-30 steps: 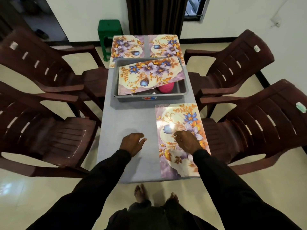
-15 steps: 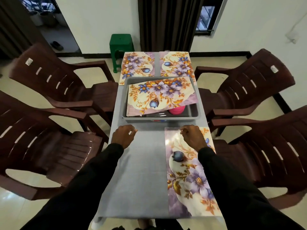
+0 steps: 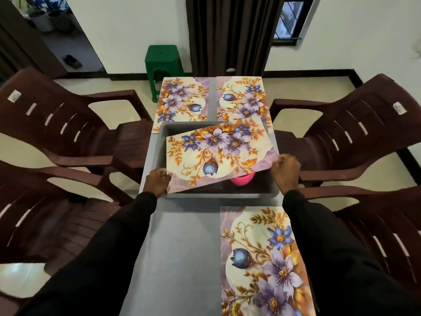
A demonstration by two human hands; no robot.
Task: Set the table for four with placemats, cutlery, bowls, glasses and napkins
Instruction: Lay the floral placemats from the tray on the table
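Note:
A floral placemat lies tilted across the top of a grey tub in the middle of the grey table. My left hand grips its near left corner. My right hand pinches its right edge. Under the mat a pink item shows inside the tub; the rest of the tub's contents are hidden. Two more placemats lie flat at the far end, one on the left and one on the right. Another placemat lies at the near right.
Dark brown plastic chairs stand on both sides: far left, near left, far right, near right. A green stool sits beyond the table's far end by a dark curtain.
Both hands left the near right placemat and the bare tabletop, reached forward to the tub and took hold of the placemat lying across it. The view moved closer to the tub.

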